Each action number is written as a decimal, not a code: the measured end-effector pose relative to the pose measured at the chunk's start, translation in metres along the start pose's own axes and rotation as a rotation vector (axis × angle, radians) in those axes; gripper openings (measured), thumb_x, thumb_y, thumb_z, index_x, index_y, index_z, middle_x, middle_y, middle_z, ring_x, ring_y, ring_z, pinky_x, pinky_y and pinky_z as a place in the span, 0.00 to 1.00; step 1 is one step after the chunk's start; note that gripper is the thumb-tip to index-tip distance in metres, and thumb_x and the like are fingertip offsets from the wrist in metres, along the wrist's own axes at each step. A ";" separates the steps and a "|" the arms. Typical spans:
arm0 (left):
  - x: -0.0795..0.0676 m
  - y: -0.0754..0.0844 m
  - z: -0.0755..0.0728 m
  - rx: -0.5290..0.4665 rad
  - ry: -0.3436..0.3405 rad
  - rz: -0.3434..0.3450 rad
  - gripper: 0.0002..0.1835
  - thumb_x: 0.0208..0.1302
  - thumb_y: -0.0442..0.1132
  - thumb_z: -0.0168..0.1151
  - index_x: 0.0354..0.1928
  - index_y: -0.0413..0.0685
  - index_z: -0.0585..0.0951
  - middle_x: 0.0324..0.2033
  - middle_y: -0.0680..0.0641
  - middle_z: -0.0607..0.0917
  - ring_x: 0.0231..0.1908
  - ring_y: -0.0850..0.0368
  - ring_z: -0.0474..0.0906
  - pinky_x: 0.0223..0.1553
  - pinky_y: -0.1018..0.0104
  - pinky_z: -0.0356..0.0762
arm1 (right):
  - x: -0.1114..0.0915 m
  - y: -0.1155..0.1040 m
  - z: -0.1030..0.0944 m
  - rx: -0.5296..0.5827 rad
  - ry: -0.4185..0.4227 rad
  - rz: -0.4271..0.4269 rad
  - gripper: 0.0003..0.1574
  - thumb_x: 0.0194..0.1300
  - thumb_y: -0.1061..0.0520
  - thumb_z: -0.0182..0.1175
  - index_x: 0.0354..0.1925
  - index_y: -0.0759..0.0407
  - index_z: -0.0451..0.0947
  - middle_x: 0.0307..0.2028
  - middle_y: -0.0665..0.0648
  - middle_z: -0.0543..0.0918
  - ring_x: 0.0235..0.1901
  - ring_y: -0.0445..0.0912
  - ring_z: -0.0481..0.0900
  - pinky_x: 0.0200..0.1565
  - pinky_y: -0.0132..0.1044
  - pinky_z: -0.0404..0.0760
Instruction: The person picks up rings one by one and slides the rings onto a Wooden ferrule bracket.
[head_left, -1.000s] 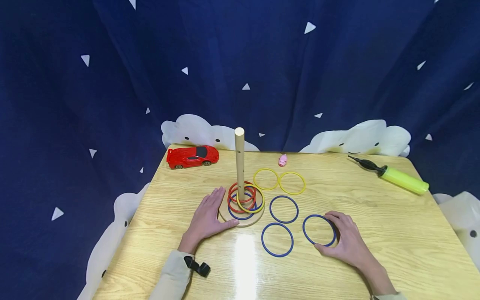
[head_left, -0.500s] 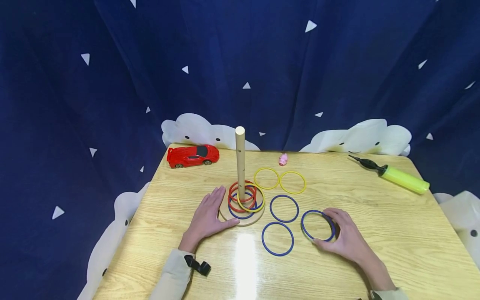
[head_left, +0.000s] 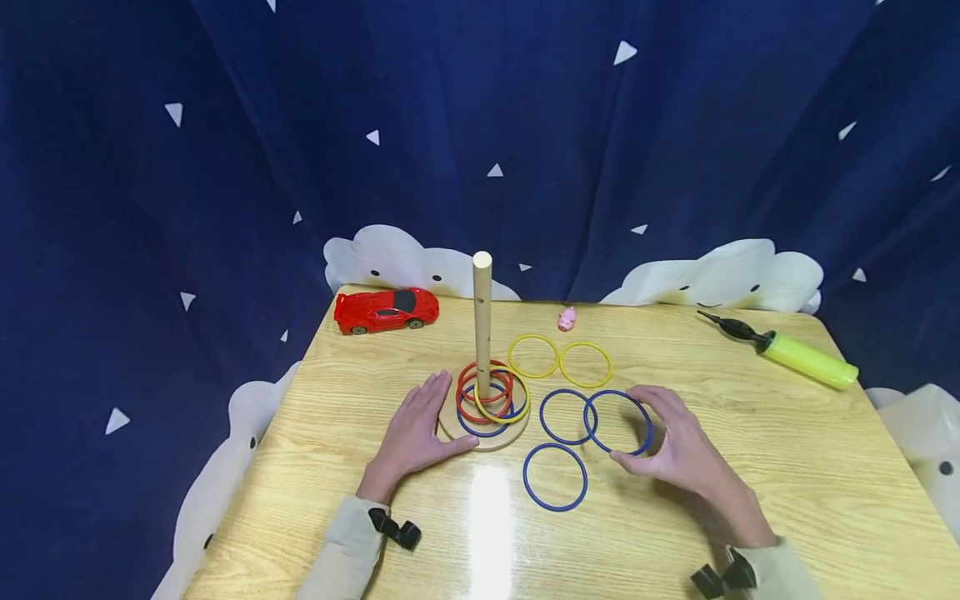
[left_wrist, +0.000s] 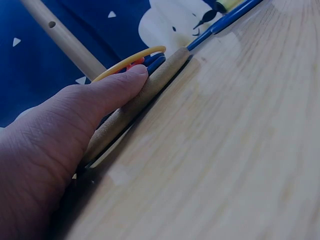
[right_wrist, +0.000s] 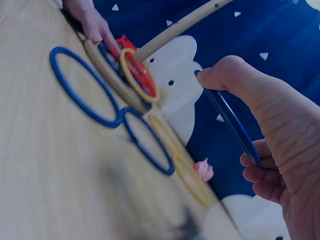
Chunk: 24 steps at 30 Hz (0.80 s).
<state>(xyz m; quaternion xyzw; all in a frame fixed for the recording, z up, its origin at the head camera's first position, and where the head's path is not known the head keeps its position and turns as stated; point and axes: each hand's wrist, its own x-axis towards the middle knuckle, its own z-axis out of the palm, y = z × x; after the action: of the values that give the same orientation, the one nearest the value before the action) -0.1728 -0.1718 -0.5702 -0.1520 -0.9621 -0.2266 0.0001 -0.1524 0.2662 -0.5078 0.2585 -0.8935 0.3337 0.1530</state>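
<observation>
My left hand (head_left: 416, 429) lies with fingers extended against the left side of a round wooden base (head_left: 447, 421). In the left wrist view its thumb (left_wrist: 117, 90) rests along the base's rim. An upright wooden peg (head_left: 482, 325) rises from this base, with red rings (head_left: 459, 398), a yellow ring (head_left: 527, 396) and blue rings around its foot. My right hand (head_left: 678, 437) pinches a blue ring (head_left: 649, 423) between thumb and fingers. The right wrist view shows that blue ring (right_wrist: 230, 122) raised above the table. It overlaps another blue ring (head_left: 542, 414) in the head view.
Another blue ring (head_left: 525, 483) lies nearer on the wooden table (head_left: 750, 400). Two yellow rings (head_left: 510, 357) lie beyond, near a pink pig figure (head_left: 567, 318). A red toy car (head_left: 386, 311) stands back left; a yellow-green hand pump (head_left: 810, 360) lies back right. A blue curtain hangs behind.
My right hand has lifted the blue ring and carried it left and away from me, toward the other rings. The left hand stays at the base.
</observation>
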 end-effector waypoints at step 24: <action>0.000 0.001 0.000 0.001 0.015 0.014 0.67 0.53 0.86 0.56 0.85 0.53 0.49 0.83 0.52 0.52 0.82 0.55 0.44 0.81 0.51 0.46 | 0.114 -0.063 -0.041 0.157 0.149 -0.283 0.57 0.42 0.39 0.82 0.64 0.68 0.78 0.60 0.64 0.82 0.62 0.57 0.76 0.69 0.28 0.68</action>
<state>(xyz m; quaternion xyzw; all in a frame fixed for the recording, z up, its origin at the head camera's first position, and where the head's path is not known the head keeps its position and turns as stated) -0.1730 -0.1711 -0.5700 -0.1568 -0.9611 -0.2274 0.0088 -0.2061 0.2123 -0.3947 0.3673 -0.8058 0.3956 0.2436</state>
